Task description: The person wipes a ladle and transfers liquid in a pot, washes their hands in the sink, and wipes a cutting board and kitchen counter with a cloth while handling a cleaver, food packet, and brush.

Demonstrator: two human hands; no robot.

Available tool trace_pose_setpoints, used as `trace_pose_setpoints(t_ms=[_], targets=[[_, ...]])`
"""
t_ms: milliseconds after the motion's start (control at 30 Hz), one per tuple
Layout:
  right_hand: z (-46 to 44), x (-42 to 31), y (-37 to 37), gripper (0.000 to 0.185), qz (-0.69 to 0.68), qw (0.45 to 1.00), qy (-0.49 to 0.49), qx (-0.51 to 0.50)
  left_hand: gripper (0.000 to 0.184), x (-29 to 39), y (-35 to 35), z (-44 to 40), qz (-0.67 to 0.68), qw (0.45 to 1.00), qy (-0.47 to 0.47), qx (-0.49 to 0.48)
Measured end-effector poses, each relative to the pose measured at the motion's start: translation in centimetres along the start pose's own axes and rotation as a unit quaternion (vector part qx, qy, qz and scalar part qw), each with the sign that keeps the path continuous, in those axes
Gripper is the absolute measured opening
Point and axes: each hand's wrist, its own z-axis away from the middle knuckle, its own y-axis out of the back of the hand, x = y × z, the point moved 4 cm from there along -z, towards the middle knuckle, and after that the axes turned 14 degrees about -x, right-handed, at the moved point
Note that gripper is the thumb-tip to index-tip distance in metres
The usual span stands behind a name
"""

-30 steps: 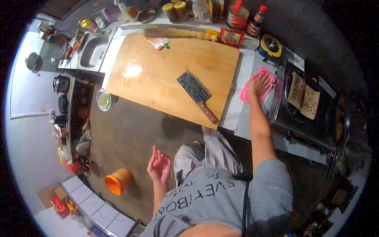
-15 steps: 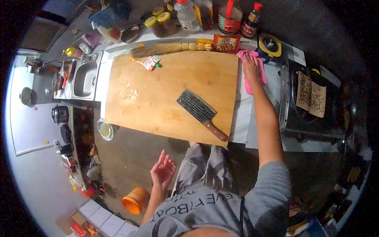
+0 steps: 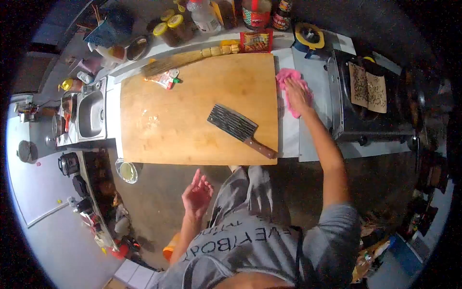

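My right hand (image 3: 297,96) lies over a crumpled pink cloth (image 3: 290,77) on the white countertop, between the cutting board and the stove. Its fingers press on the cloth, which spreads out beyond them. In front of my body, below the board's near edge, my left hand (image 3: 198,196) hangs in the air with fingers apart and slightly curled, holding nothing. A cleaver (image 3: 233,126) with a wooden handle rests on the large wooden cutting board (image 3: 183,101), handle towards the near right corner. Pale scraps (image 3: 150,120) lie on the board's left part.
A straw brush (image 3: 180,62), a spouted pouch (image 3: 166,78) and a red packet (image 3: 256,42) lie along the board's far edge. Jars and bottles (image 3: 204,17) stand behind. The stove (image 3: 344,108) is at right, the sink (image 3: 91,114) at left, a small bowl (image 3: 127,172) near the board's left corner.
My right hand and the pink cloth have moved towards me along the counter beside the board. The whole view has shifted a little. My left hand still hangs in front of me.
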Motion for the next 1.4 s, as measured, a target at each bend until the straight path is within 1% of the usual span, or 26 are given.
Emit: trace_pose_setpoints(t_ms=[67,167,200,267,333,400,433,567,633,667,733,767,833,867,933,967,1000,1033,1067,1100,1133,1200,1267,1300,1333,1400], targets=[[-2.9,0.5,0.5,0.042,0.078,0.989,0.035,0.122,0.05,0.1,0.1,0.0,-0.004,1.0,-0.013,0.003],[-4.3,-0.2,2.3,0.038,0.037,0.985,-0.006,0.168,0.049,-0.1,-0.6,-0.1,-0.011,0.999,-0.029,0.012],[-3.8,-0.8,3.2,0.038,0.035,0.986,-0.008,0.164,0.048,-0.3,-1.0,-0.1,-0.011,0.999,-0.035,0.015],[-2.9,-1.7,6.1,0.034,-0.034,0.985,-0.04,0.163,0.048,-0.9,-1.3,-0.6,-0.015,0.999,-0.035,0.002],[-1.8,-2.2,6.8,0.03,-0.049,0.985,-0.015,0.167,0.048,-1.5,-1.8,-0.8,-0.018,0.999,-0.038,-0.008],[-1.7,-2.1,4.6,0.03,-0.126,0.989,0.07,0.043,0.049,-2.1,-2.4,-1.0,-0.005,0.999,-0.053,0.009],[-1.5,-2.4,4.2,0.029,-0.114,0.985,0.096,0.087,0.049,-2.5,-2.6,-1.1,-0.004,0.998,-0.055,0.012],[-2.8,-2.8,2.6,0.029,-0.08,0.989,0.091,0.081,0.05,-3.5,-3.5,-1.3,0.001,0.998,-0.062,-0.002],[-3.3,-3.1,2.8,0.02,-0.071,0.994,0.074,0.049,0.05,-3.8,-3.9,-1.2,0.009,0.998,-0.065,-0.005],[-3.3,-3.5,3.2,0.02,-0.072,0.993,0.077,0.048,0.049,-3.9,-3.7,-1.1,0.002,0.998,-0.063,-0.006],[-3.7,-4.3,3.3,0.017,-0.022,0.998,0.057,-0.035,0.048,-4.1,-3.5,-1.0,-0.002,0.998,-0.069,-0.004],[-4.2,-3.4,1.9,0.017,-0.022,0.997,0.066,-0.037,0.046,-4.2,-3.6,-1.1,-0.002,0.998,-0.065,-0.011],[-6.2,-0.6,-1.7,0.015,0.005,0.997,0.063,0.046,0.045,-4.3,-4.4,-1.1,0.007,0.998,-0.064,-0.019],[-4.4,-3.3,3.1,0.013,-0.028,0.994,0.081,0.062,0.045,-4.3,-4.5,-1.1,0.011,0.997,-0.079,-0.017],[-4.1,-1.5,3.6,0.012,-0.155,0.987,-0.024,-0.019,0.047,-4.2,-4.3,-1.1,-0.007,0.998,-0.064,-0.002],[-2.9,-2.6,6.5,0.008,-0.207,0.971,-0.083,-0.09,0.048,-4.1,-3.8,-1.1,0.004,0.997,-0.057,-0.055],[-3.8,-0.1,3.3,0.01,-0.248,0.966,-0.067,0.007,0.048,-3.8,-3.9,-1.1,0.01,0.996,-0.072,-0.054],[-2.5,-1.3,4.7,0.01,-0.27,0.961,-0.023,0.057,0.048,-3.9,-4.0,-1.5,-0.008,0.998,-0.044,-0.04],[-1.2,-3.4,6.0,0.01,-0.268,0.962,-0.007,0.052,0.048,-3.9,-4.0,-1.9,-0.026,0.999,-0.015,-0.025],[0.4,-6.7,7.7,0.009,-0.314,0.947,0.029,0.056,0.044,-3.8,-4.4,-2.6,-0.025,0.999,-0.005,-0.046],[1.8,-10.0,8.7,0.008,-0.359,0.929,0.065,0.058,0.044,-3.5,-4.5,-3.5,-0.019,0.999,-0.018,-0.044],[4.3,-16.6,8.5,0.007,-0.439,0.889,0.13,-0.011,0.04,-3.3,-4.5,-5.4,-0.054,0.997,0.035,-0.053],[7.9,-24.8,10.7,0.008,-0.428,0.886,0.164,-0.075,0.04,-2.8,-3.7,-7.1,-0.018,0.995,0.071,-0.066],[9.2,-27.6,10.1,0.008,-0.424,0.876,0.202,-0.11,0.036,-2.1,-4.2,-7.2,0.01,0.995,0.074,-0.063],[10.0,-30.2,9.1,0.008,-0.419,0.864,0.24,-0.142,0.036,-1.4,-2.2,-7.8,0.014,0.996,0.064,-0.065],[11.2,-34.8,7.7,0.009,-0.286,0.889,0.345,-0.093,0.029,-0.3,1.6,-8.6,0.063,0.959,0.08,-0.264]])
